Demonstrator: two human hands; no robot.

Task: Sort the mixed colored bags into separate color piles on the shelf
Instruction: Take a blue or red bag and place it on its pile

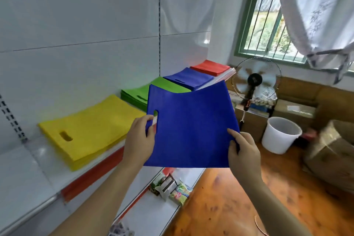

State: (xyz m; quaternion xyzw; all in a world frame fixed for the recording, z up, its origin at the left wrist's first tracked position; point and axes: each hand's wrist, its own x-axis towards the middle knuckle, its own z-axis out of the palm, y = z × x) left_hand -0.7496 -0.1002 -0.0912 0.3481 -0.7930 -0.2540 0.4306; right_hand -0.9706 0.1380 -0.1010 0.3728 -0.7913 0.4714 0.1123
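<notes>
Four sorted piles line my shelf (47, 161), left to right: yellow pile (86, 130), green pile (138, 95), blue pile (188, 79), red pile (210, 67). My left hand (138, 143) grips the blue bag (191, 128) by its handle edge; my right hand (244, 151) pinches the opposite edge, holding it before the green pile

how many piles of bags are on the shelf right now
4, in a row on the shelf: yellow pile nearest, then green pile, blue pile, and red pile farthest. The blue bag held in both hands partly hides the green pile.
</notes>
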